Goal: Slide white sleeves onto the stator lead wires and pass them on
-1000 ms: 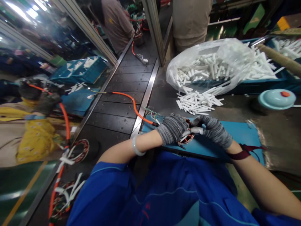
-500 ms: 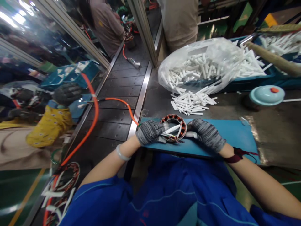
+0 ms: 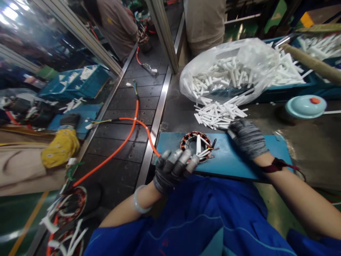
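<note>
At the far left, about nine o'clock of the frame, a co-worker's yellow sleeve (image 3: 60, 146) lay beside the dark slatted conveyor (image 3: 125, 128), and down at seven o'clock more wound stators with white strips (image 3: 70, 208) sat on the belt's near end. An orange cable (image 3: 121, 145) snaked across the slats toward the blue work mat (image 3: 239, 160), ending at the mat's left edge.

The left hand (image 3: 172, 170), gloved in grey, hovered at the mat's near-left corner, at about seven o'clock of the stator (image 3: 196, 145). Its fingers were loosely curled together and held nothing that could be seen; it was apart from the stator, just beside it, likely lifted clear so the windings stayed open to view.

The stator lay flat on the mat, centre frame, its copper coils ringed around a dark bore. White insulating sleeves (image 3: 198, 144) stood and leaned out of it, and thin lead wires trailed off at its three o'clock side. Lying flat kept its slots facing up.

The right hand (image 3: 247, 138), also gloved, reached away at two o'clock of the stator, its fingertips down at the near edge of the loose pile of white tubes (image 3: 218, 115). Whether the fingers had closed on a tube could not be told.

Behind the pile, at twelve to one o'clock, a clear plastic bag (image 3: 231, 67) spilled the tubes within easy reach. At the far right a pale blue lid (image 3: 306, 106) rested on the bench.
</note>
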A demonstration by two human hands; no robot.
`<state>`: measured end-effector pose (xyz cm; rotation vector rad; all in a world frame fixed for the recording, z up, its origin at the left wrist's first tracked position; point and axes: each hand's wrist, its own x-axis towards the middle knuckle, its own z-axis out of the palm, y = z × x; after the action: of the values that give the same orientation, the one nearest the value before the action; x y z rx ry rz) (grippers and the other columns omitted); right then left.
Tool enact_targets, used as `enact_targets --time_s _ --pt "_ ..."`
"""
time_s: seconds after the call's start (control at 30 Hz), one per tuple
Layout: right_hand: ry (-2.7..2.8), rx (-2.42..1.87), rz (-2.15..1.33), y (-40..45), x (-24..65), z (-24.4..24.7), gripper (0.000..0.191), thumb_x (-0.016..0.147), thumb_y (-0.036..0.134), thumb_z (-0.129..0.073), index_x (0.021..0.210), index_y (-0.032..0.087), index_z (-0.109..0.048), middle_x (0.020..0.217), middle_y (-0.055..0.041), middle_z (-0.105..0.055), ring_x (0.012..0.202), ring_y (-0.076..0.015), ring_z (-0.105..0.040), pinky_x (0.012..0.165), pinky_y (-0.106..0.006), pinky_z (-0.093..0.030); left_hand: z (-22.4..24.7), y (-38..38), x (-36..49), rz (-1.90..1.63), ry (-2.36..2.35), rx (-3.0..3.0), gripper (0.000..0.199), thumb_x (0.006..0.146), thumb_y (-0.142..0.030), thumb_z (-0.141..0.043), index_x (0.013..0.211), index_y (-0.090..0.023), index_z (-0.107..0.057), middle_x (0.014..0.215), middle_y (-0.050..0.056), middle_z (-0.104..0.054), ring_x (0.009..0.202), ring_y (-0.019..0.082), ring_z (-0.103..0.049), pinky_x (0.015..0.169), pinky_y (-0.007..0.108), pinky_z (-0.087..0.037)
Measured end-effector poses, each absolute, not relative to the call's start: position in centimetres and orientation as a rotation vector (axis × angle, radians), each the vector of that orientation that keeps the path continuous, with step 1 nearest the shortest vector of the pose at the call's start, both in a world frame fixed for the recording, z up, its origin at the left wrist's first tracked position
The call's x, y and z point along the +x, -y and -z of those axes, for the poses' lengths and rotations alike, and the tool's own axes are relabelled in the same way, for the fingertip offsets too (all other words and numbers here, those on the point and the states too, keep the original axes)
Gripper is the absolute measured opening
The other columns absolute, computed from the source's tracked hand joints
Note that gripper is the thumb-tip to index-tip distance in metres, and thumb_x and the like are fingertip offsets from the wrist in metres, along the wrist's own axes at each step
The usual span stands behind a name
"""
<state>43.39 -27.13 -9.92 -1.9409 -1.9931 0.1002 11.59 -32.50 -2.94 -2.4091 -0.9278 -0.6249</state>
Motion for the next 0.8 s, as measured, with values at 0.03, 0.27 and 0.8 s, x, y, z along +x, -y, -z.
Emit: enact_targets --time_s 0.03,0.27,0.8 --pt "1.882 -1.899 -0.112 27.9 43.1 9.5 0.036 0.096 0.044 -0.05 0.111 0.016 -0.068 0.107 -0.0143 -0.072 0.093 -0.0285 -0.067 0.084 -0.042 -0.053 3.3 32.8 11.2 0.635 0.904 -2.375 0.034 0.086 -0.028 -0.078 0.119 -0.032 -0.07 0.11 -0.001 -0.077 0.105 0.02 -0.061 0.105 0.036 -0.038" --pt "1.424 -1.407 -0.83 33.0 40.1 5.6 0.018 0.091 0.04 -0.067 0.103 0.028 -0.073 0.102 -0.0045 -0.078 0.093 -0.0255 -0.073 0.085 -0.041 -0.059 4.1 32.1 9.6 0.273 0.749 -2.696 0.048 0.092 -0.015 -0.062 0.138 -0.026 -0.061 0.127 0.008 -0.072 0.096 0.021 -0.064 0.083 0.035 -0.049" --pt "1.821 -1.26 -0.793 31.1 38.6 4.8 0.026 0.096 0.033 -0.058 0.115 0.027 -0.076 0.101 -0.0041 -0.078 0.088 -0.0201 -0.073 0.085 -0.035 -0.058 2.9 30.4 10.0 0.073 0.69 -2.815 0.048 0.097 -0.017 -0.052 0.142 -0.032 -0.059 0.115 0.006 -0.072 0.098 0.021 -0.063 0.076 0.035 -0.05"
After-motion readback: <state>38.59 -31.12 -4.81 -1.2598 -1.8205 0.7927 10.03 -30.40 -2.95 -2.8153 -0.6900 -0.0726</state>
